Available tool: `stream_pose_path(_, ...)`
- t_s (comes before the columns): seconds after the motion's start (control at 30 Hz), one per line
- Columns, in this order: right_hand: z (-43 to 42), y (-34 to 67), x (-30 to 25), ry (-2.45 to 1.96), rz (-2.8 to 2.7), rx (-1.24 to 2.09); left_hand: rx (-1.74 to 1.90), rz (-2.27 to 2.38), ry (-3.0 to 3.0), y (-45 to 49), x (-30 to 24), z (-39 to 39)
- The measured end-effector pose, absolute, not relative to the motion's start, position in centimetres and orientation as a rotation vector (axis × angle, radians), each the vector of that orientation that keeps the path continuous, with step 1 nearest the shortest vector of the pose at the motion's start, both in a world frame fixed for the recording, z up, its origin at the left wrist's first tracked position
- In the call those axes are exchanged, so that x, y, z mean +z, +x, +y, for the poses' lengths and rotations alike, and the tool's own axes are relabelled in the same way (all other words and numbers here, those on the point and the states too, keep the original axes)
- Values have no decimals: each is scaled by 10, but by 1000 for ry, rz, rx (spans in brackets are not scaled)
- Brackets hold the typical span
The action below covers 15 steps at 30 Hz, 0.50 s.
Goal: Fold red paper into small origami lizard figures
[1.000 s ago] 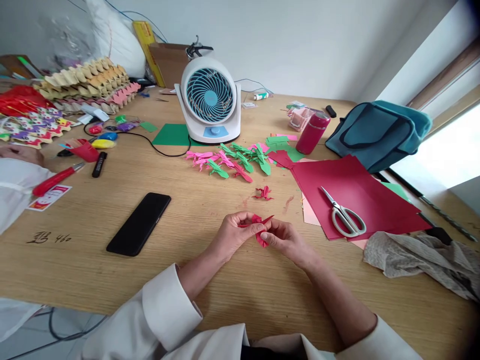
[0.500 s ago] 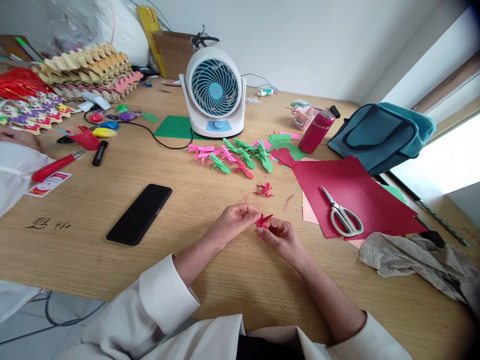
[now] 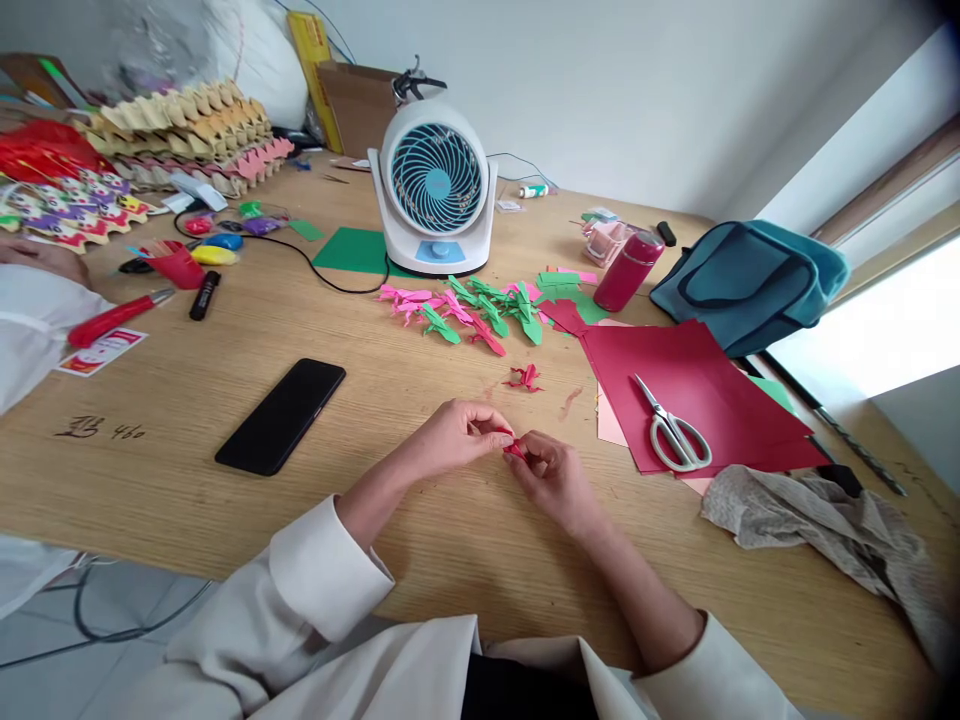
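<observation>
A small piece of folded red paper is pinched between my two hands, mostly covered by the fingers. My left hand grips its left side with thumb and forefinger. On the other side, my right hand holds it with curled fingers. Just beyond lies a red folded-paper figure with thin legs. Farther back is a cluster of pink, green and red paper figures. To the right, white-handled scissors rest on red paper sheets.
A black phone lies left of my hands. A white fan stands at the back, with a red flask and teal bag to its right. A grey cloth lies at right. Another person's sleeve reaches in from the left.
My fingers have closed farther over the red paper, and its pointed tip no longer sticks up. Both hands sit closer together. The whole view has shifted slightly.
</observation>
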State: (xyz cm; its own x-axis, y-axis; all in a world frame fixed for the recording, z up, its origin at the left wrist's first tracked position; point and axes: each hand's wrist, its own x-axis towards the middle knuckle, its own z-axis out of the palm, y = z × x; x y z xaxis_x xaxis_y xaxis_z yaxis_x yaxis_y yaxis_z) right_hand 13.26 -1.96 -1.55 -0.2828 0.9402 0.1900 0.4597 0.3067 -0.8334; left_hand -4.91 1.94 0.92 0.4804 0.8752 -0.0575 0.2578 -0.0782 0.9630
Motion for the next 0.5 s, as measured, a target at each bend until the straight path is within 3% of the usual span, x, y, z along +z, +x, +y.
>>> stream_pose_path(0.2,-23,131,-13,-1201,-1932,818,773,1001,1708,-43,1,19)
stream_pose_path(0.5,-22,128,-18,-1117,-1553,1323,955,832,1424,-33,-10,15)
